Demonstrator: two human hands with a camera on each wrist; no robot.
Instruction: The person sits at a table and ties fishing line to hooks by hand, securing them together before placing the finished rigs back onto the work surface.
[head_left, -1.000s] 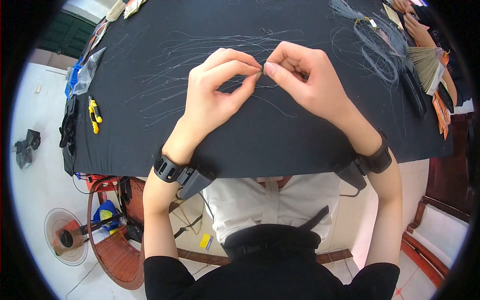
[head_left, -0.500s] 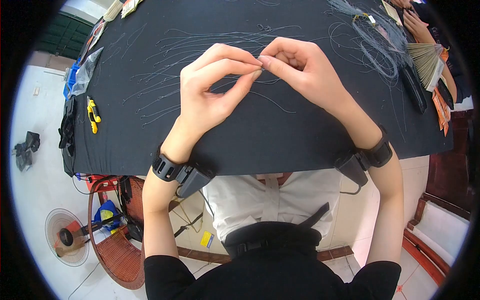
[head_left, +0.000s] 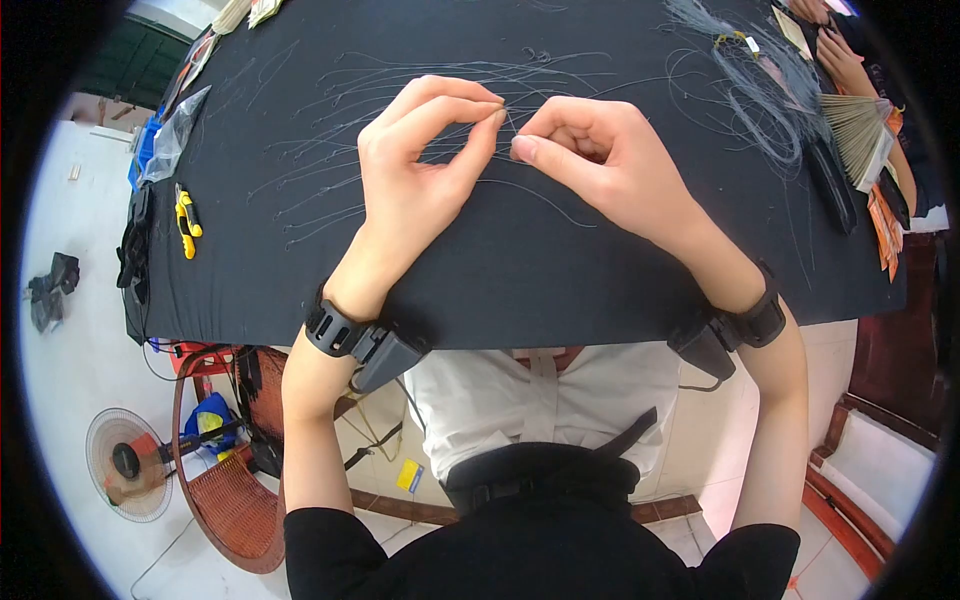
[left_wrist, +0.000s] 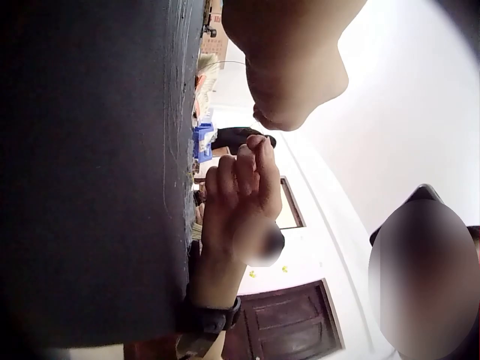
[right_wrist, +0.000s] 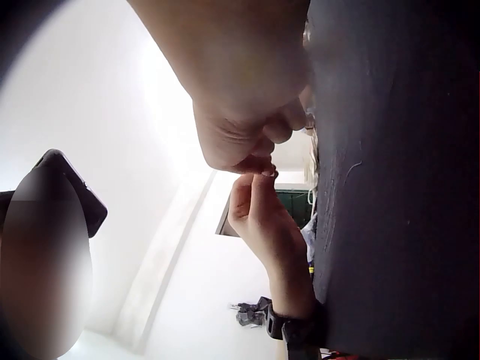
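Both hands are raised over the black-covered table (head_left: 560,290), fingertips close together. My left hand (head_left: 400,170) pinches a fine grey fishing line between thumb and index finger. My right hand (head_left: 620,165) sits a little lower and to the right, thumb against its curled index finger, pinching the same line, which shows as a thin strand across the small gap. Whatever tiny piece lies inside the fingertips is hidden. Beneath and around the hands, several loose lengths of fishing line (head_left: 548,198) lie spread, with small dark ends toward the left.
Yellow-and-black pliers (head_left: 187,225) lie at the table's left edge, below a clear plastic bag (head_left: 180,140). At the right are a tangled bundle of grey line (head_left: 755,110), a fanned stack of pale cards (head_left: 855,135) and orange packets (head_left: 884,232). Another person's hand (head_left: 842,62) is behind them.
The fingertips were touching earlier; now they have parted slightly. My left hand has moved up and left, while my right fingertips have dropped a little, with the line between them.
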